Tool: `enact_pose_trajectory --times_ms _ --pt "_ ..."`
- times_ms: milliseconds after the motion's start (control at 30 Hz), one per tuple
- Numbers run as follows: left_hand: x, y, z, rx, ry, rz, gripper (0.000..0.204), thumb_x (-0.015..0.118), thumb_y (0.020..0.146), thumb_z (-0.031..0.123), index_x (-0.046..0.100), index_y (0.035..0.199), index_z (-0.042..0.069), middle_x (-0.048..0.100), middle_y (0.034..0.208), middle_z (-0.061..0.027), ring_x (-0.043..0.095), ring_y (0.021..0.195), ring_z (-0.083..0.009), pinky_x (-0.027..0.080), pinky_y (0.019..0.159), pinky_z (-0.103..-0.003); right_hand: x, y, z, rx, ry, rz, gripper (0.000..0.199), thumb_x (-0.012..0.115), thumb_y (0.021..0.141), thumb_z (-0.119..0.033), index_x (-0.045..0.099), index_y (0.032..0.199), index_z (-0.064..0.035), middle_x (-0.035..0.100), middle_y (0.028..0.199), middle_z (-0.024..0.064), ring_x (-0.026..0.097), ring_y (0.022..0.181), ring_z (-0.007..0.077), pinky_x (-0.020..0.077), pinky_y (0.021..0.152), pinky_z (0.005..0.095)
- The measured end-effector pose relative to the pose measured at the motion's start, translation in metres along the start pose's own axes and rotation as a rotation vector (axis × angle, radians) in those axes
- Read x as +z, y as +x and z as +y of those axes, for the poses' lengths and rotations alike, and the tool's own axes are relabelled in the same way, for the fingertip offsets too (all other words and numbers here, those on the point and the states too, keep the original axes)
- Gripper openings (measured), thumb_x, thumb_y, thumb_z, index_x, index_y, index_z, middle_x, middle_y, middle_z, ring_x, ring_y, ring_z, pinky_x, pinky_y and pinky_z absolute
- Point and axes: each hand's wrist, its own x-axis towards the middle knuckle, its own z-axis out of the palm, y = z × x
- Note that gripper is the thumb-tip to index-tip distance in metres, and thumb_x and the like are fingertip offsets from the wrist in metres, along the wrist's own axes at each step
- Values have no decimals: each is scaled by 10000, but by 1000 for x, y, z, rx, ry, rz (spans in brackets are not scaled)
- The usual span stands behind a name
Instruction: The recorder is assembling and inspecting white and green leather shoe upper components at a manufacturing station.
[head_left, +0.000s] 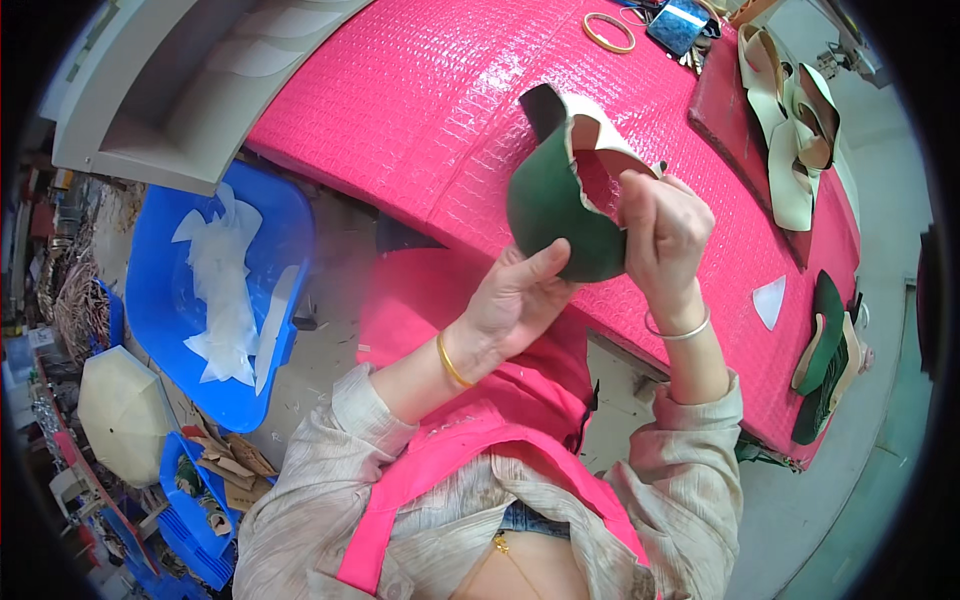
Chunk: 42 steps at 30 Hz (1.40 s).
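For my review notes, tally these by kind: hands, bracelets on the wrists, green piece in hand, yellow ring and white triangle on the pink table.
Hands: 2 (left hand, right hand)
Bracelets: 2 (gold bracelet, silver bracelet)
Held green piece: 1
Yellow ring: 1
White triangle: 1
Total: 7

From where I stand, the outfit comprises a crinkled beige shirt point(315, 490) with pushed-up sleeves point(690, 430), overlaid by a bright pink apron point(480, 385) with wide, flat straps point(368, 530). Left wrist point(478, 345): one gold-coloured bangle point(449, 362). Right wrist point(678, 308): one thin silver-coloured bracelet point(686, 332). Neckline: fine gold-coloured necklace point(519, 573), small pendant point(501, 543), blue fabric point(537, 521) beneath the shirt.
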Motion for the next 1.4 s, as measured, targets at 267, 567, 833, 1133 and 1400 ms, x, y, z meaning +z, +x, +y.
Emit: enact_pose_trajectory --times_ms 267,567,833,1133,1400 --pt "-36 -46 86 -148 1469 342 310 544 860 182 549 1095 -20 615 966 -82 569 880 -132 459 762 -259 -12 -21 14 83 284 -457 131 633 706 -117 551 792 -63 519 856 99 529 758 257 431 699 350" --pt "-45 150 115 -239 2111 316 500 667 677 414 617 861 -48 616 863 -220 603 857 -322 465 729 -379 59 -3 36 -232 -371 -600 106 582 666 -77 526 750 -45 507 784 84 521 815 238 432 739 343" --pt "0 139 92 460 2277 -62 390 710 669 307 581 847 -16 590 773 -157 588 759 -240 459 650 -339 -9 -54 60 716 548 16 199 512 676 104 533 843 -3 563 801 85 579 715 196 470 645 278" --pt "23 69 55 176 2803 -281 145 586 694 132 526 800 53 524 785 -121 566 727 -294 456 586 -387 -13 -47 84 538 308 -334 192 469 789 78 568 942 16 576 834 28 549 786 98 450 690 238" --pt "1 38 52 243 2311 -80 186 581 692 66 504 860 50 469 817 -137 539 711 -335 434 610 -429 -10 -42 65 221 -13 -661 388 491 712 80 528 1083 -27 547 888 114 548 823 151 438 738 249"
